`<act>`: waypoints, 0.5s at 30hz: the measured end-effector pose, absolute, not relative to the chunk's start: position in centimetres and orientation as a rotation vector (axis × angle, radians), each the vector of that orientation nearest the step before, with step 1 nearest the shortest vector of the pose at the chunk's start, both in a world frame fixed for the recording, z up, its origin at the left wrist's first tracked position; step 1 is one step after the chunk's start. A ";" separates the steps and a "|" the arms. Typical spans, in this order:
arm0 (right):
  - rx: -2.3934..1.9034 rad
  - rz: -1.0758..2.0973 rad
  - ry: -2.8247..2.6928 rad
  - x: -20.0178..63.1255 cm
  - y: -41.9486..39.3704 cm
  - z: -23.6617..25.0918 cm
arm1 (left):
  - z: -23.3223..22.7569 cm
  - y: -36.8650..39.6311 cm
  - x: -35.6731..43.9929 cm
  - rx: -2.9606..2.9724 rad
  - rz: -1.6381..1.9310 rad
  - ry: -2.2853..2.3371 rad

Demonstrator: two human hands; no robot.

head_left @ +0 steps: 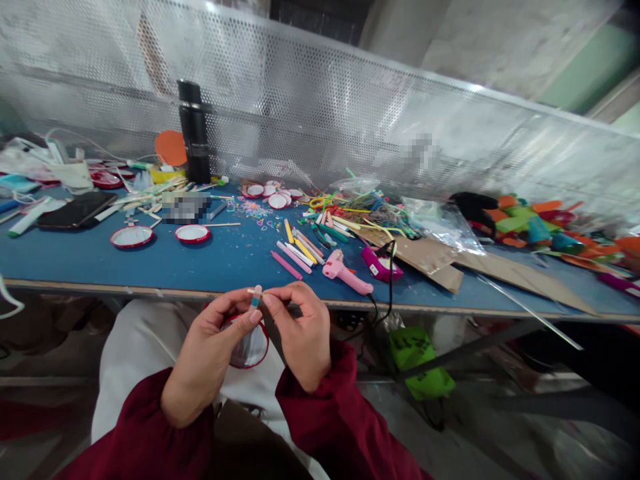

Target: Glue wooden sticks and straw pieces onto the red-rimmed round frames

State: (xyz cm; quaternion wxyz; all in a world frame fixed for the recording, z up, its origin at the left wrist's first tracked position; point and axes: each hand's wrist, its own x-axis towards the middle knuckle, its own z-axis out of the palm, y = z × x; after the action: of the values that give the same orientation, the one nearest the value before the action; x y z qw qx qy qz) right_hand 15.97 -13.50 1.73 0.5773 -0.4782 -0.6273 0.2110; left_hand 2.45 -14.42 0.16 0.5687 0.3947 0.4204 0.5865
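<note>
Hands pinch a small stick [255,294] — my left hand [207,353] also grips a red-rimmed lid [249,348]; no writing readable; pink glue gun [345,272] beyond.

A long blue table [210,263] stands before a perforated metal screen [320,113] that shines under bright light. Behind the screen is a grey concrete wall [480,47], with a green part at the right. The floor [500,440] below is grey.

Small pale stick [256,294] with a blue band, upright, pinched between fingertips; red-rimmed round lid [249,348] just beneath, below the table edge.
</note>
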 end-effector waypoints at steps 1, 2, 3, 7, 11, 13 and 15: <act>-1.116 0.500 -1.466 16.0 -13.5 1.7 | 0.2 -14.5 2.5 0.927 1.381 0.986; -1.114 0.505 -1.464 16.0 -13.5 1.8 | 0.2 -14.5 2.5 0.928 1.386 0.983; -1.112 0.509 -1.463 16.0 -13.6 1.8 | 0.3 -14.5 2.5 0.928 1.392 0.979; -1.105 0.503 -1.464 16.0 -13.6 1.8 | 0.5 -14.6 2.6 0.924 1.406 0.954; -1.106 0.507 -1.464 16.1 -13.5 1.8 | 0.5 -14.5 2.7 0.903 1.409 0.944; -1.108 0.515 -1.463 16.1 -13.6 1.8 | 0.5 -14.5 2.8 0.883 1.419 0.931; -1.115 0.525 -1.458 16.1 -13.8 1.8 | 0.5 -14.5 2.9 0.844 1.427 0.912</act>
State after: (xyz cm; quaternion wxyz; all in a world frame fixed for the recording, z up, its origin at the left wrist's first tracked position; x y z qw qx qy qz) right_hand 16.10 -13.77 1.82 0.5780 -0.4766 -0.6233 0.2243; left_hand 2.85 -14.53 0.50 0.5849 0.3617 0.3911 0.6117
